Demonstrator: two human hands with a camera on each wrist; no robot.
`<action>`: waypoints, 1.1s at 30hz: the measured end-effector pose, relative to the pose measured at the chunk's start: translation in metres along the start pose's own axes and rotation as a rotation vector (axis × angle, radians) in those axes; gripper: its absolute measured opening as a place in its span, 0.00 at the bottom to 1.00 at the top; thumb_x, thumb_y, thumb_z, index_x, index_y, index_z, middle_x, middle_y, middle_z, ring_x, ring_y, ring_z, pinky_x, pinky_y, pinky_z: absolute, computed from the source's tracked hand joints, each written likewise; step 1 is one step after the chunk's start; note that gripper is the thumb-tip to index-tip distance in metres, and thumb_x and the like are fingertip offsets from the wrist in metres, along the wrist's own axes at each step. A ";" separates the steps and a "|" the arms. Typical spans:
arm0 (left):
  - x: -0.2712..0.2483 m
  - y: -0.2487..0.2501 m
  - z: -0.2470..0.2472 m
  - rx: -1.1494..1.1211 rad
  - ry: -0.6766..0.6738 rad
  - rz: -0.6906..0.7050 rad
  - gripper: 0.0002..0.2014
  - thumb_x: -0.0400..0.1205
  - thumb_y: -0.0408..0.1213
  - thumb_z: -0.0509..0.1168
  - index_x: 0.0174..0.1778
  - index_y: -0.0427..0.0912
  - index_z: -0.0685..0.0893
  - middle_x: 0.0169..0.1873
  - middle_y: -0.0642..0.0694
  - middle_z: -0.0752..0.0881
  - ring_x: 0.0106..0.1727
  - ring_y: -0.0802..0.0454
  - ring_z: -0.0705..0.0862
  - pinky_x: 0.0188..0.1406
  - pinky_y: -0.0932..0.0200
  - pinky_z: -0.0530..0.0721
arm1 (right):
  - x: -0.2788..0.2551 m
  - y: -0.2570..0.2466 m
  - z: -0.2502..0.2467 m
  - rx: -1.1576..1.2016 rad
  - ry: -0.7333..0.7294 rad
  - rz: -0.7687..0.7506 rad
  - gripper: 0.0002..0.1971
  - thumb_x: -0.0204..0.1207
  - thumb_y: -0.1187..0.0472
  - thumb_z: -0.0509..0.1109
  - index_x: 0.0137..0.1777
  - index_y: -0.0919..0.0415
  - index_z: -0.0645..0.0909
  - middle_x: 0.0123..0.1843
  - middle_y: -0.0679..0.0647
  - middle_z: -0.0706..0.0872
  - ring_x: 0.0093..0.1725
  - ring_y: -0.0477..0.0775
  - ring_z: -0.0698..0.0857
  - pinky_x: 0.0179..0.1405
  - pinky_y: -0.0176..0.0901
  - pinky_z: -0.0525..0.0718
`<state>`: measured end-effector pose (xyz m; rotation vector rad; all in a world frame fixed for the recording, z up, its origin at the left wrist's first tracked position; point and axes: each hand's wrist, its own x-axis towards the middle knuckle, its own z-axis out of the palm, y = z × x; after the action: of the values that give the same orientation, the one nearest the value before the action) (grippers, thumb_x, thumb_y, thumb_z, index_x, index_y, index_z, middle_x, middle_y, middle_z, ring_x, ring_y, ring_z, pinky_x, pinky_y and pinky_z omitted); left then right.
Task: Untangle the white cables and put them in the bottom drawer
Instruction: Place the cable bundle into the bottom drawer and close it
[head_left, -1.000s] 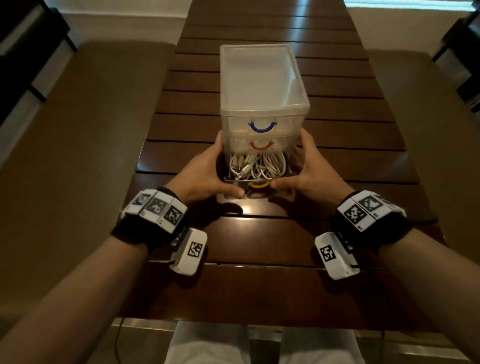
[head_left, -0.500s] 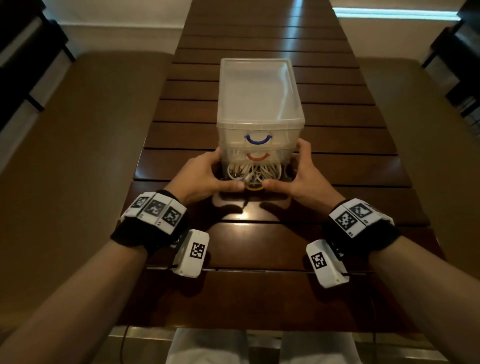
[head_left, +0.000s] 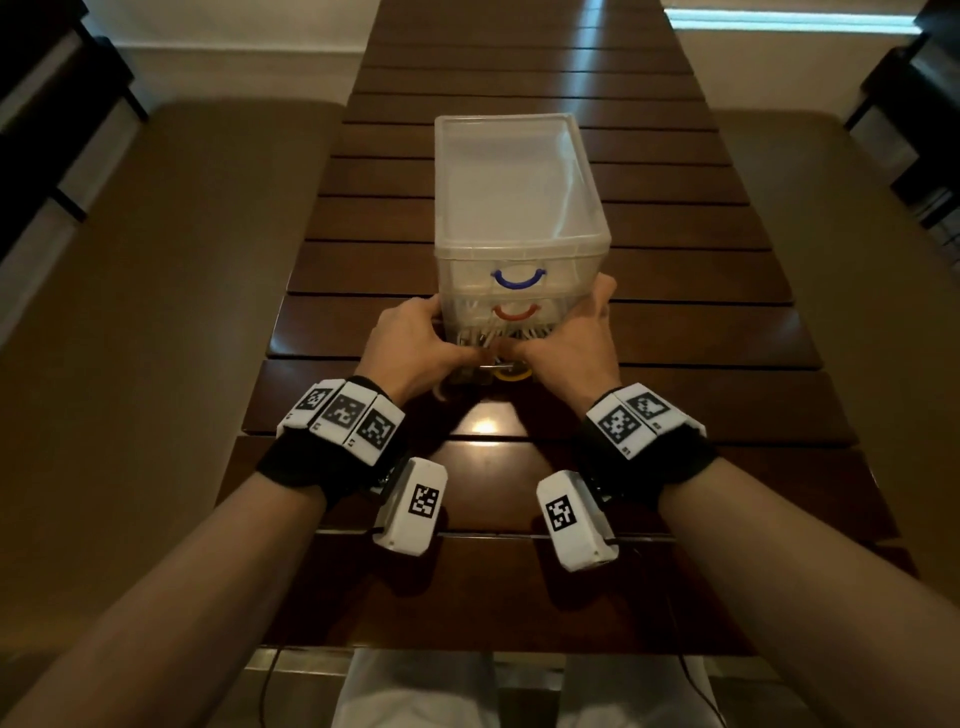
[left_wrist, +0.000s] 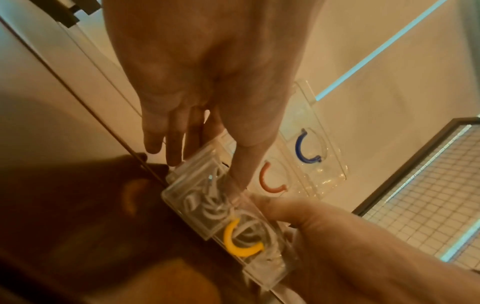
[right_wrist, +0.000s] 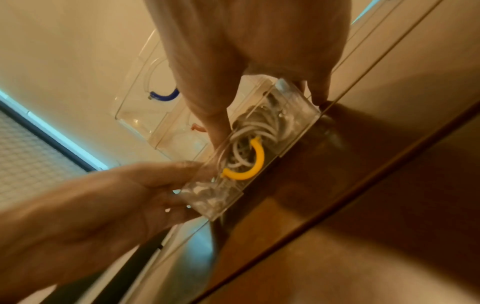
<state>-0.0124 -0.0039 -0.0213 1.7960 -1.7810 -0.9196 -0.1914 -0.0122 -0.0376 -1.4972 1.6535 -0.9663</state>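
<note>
A clear plastic drawer unit (head_left: 519, 208) stands on the wooden table, with a blue handle (head_left: 518, 280) on top and a red handle (head_left: 517, 313) below it. Its bottom drawer (left_wrist: 200, 222), with a yellow handle (head_left: 511, 373), sticks out a little and holds coiled white cables (left_wrist: 207, 207) (right_wrist: 249, 131). My left hand (head_left: 457, 335) lies with straight fingers (left_wrist: 171, 148) along the unit's left side and its thumb on the drawer's front rim. My right hand (head_left: 556, 317) mirrors it on the right side, thumb (right_wrist: 215, 131) on the rim.
The slatted dark wooden table (head_left: 519, 571) runs far ahead of the unit. Brown benches (head_left: 156, 312) flank it on both sides. Dark furniture (head_left: 924, 130) stands at the far corners. The table's near edge is just in front of my lap.
The bottom drawer has slid further into the unit, so less of the cables shows. Both hands have moved forward with it, their thumbs closer together at the drawer's front.
</note>
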 end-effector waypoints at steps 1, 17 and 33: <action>0.001 -0.001 -0.003 -0.003 -0.030 -0.010 0.26 0.71 0.48 0.79 0.66 0.52 0.82 0.53 0.61 0.84 0.49 0.67 0.81 0.46 0.73 0.75 | -0.001 -0.002 0.001 -0.022 0.014 0.004 0.46 0.57 0.54 0.88 0.65 0.45 0.56 0.70 0.53 0.69 0.70 0.53 0.72 0.61 0.48 0.82; 0.000 0.007 -0.007 0.057 -0.011 -0.007 0.21 0.76 0.47 0.75 0.64 0.48 0.85 0.55 0.51 0.90 0.50 0.62 0.83 0.54 0.63 0.80 | -0.013 -0.001 -0.002 -0.009 0.030 0.011 0.43 0.59 0.48 0.86 0.67 0.49 0.61 0.64 0.47 0.70 0.56 0.45 0.75 0.54 0.43 0.83; -0.003 -0.006 -0.016 0.048 -0.154 -0.019 0.39 0.67 0.43 0.81 0.75 0.53 0.75 0.70 0.50 0.81 0.75 0.51 0.74 0.70 0.53 0.71 | -0.007 0.006 -0.031 0.005 -0.136 0.009 0.32 0.68 0.56 0.83 0.65 0.46 0.66 0.61 0.45 0.84 0.61 0.50 0.85 0.60 0.57 0.86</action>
<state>0.0032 -0.0024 -0.0144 1.8180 -1.8978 -1.0568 -0.2209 -0.0030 -0.0280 -1.5160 1.5582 -0.8436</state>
